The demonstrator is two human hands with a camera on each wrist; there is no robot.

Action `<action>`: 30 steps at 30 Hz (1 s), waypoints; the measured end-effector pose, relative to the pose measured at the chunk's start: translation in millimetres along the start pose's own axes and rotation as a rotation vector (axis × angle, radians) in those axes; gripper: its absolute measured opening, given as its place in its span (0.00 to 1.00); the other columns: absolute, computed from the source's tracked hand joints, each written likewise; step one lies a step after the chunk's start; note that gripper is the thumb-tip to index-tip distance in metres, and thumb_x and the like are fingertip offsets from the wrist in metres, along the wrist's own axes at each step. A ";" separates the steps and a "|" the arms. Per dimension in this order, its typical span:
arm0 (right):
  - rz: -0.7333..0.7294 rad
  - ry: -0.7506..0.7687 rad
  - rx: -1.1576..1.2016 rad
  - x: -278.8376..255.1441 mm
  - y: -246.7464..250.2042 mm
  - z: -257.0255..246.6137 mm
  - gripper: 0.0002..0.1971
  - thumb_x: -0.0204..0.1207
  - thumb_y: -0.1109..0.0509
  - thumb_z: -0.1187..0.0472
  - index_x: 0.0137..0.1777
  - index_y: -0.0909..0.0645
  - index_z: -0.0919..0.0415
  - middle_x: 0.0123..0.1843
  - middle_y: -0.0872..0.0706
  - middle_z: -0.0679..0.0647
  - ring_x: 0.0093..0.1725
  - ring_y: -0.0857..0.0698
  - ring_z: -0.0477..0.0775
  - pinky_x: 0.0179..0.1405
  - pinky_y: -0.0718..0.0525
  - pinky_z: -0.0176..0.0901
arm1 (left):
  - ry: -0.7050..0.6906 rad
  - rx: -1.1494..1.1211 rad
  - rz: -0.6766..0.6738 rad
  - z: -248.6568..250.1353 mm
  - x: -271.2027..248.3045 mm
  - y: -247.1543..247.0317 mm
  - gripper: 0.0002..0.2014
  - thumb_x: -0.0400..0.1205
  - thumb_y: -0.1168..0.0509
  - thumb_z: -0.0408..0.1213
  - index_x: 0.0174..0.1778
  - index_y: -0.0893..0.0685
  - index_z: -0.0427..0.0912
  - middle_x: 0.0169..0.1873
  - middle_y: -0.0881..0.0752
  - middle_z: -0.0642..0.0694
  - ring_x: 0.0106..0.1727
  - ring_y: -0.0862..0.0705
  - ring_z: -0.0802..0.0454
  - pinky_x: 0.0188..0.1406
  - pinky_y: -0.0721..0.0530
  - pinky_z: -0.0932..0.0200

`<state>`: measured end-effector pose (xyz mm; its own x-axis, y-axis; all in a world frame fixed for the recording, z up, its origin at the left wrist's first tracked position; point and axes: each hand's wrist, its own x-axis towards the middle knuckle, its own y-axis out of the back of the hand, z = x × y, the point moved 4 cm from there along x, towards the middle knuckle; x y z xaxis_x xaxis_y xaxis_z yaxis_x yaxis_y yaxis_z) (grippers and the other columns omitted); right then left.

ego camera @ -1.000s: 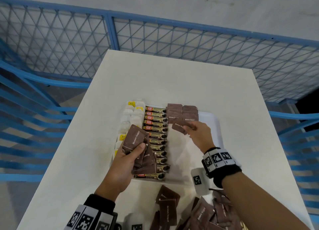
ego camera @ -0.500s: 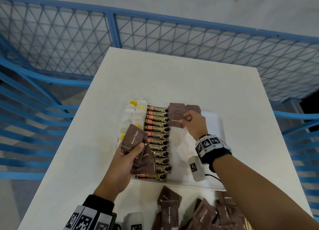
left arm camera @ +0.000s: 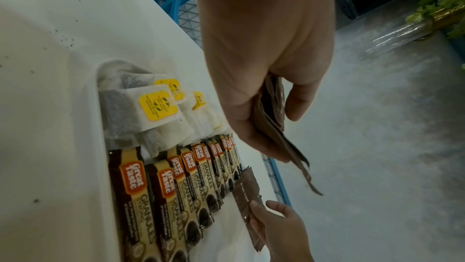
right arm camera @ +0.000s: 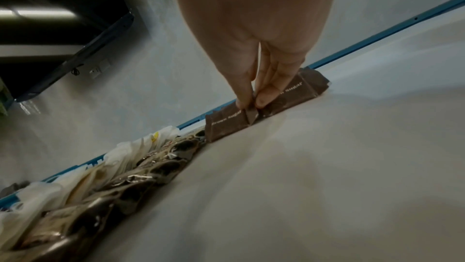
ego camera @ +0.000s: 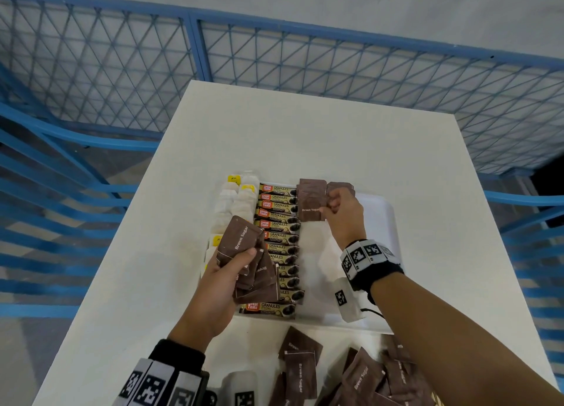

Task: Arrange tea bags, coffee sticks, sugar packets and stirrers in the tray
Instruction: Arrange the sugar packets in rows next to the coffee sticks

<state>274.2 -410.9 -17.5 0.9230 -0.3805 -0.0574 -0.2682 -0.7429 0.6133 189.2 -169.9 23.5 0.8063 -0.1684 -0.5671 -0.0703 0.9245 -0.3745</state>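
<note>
My right hand (ego camera: 343, 210) has carried its pinched brown sugar packet (ego camera: 311, 209) onto the tray's (ego camera: 384, 222) far row (seating pending); left hand (ego camera: 225, 276) grips the spare packets (ego camera: 244, 238).

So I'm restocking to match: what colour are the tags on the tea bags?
Yellow with dark print, clearest in the left wrist view on the tea bags.

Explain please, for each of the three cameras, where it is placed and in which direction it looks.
Head: worn on the head, looks forward and down at the tray; both hands and forearms show.
Left wrist: looks along the left hand, which grips brown sugar packets, toward the tea bags and coffee sticks.
Right wrist: low over the tray, looks along the right hand pinching a sugar packet.
Shared: head and left wrist both show the coffee sticks and the right hand.
</note>
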 end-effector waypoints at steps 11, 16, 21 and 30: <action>-0.177 0.146 0.135 -51.8 3.9 -40.5 0.05 0.79 0.32 0.56 0.46 0.18 0.58 0.38 0.16 0.47 0.38 0.17 0.47 0.38 0.22 0.28 | 0.032 0.020 -0.033 -5.1 -1.6 -10.5 0.17 0.82 0.39 0.30 0.67 0.21 0.44 0.48 0.12 0.41 0.43 0.11 0.46 0.36 0.12 0.50; -0.518 0.106 0.332 -84.9 -1.4 -66.4 0.06 0.77 0.32 0.53 0.53 0.18 0.45 0.46 0.14 0.43 0.44 0.17 0.40 0.45 0.20 0.31 | -0.028 0.116 -0.052 -5.8 -3.5 -18.3 0.18 0.80 0.37 0.28 0.65 0.20 0.45 0.45 0.11 0.46 0.43 0.12 0.50 0.40 0.11 0.51; -0.511 0.094 0.415 -96.8 5.4 -66.6 0.06 0.74 0.27 0.64 0.44 0.17 0.50 0.41 0.14 0.45 0.39 0.19 0.38 0.39 0.22 0.28 | -0.033 0.185 -0.072 -9.0 -7.0 -23.5 0.19 0.80 0.35 0.31 0.66 0.20 0.49 0.49 0.10 0.46 0.53 0.13 0.45 0.53 0.15 0.43; -0.498 -0.014 0.398 -107.0 26.7 -40.1 0.04 0.77 0.31 0.65 0.49 0.15 0.61 0.37 0.15 0.48 0.31 0.19 0.38 0.36 0.20 0.29 | -0.072 0.171 -0.002 -13.4 -0.5 -27.4 0.16 0.79 0.34 0.30 0.56 0.18 0.56 0.46 0.10 0.51 0.46 0.11 0.51 0.40 0.13 0.54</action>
<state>179.2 -368.0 36.6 0.9605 0.0576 -0.2722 0.1071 -0.9795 0.1706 182.8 -199.7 24.2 0.8464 -0.1512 -0.5105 0.0273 0.9699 -0.2420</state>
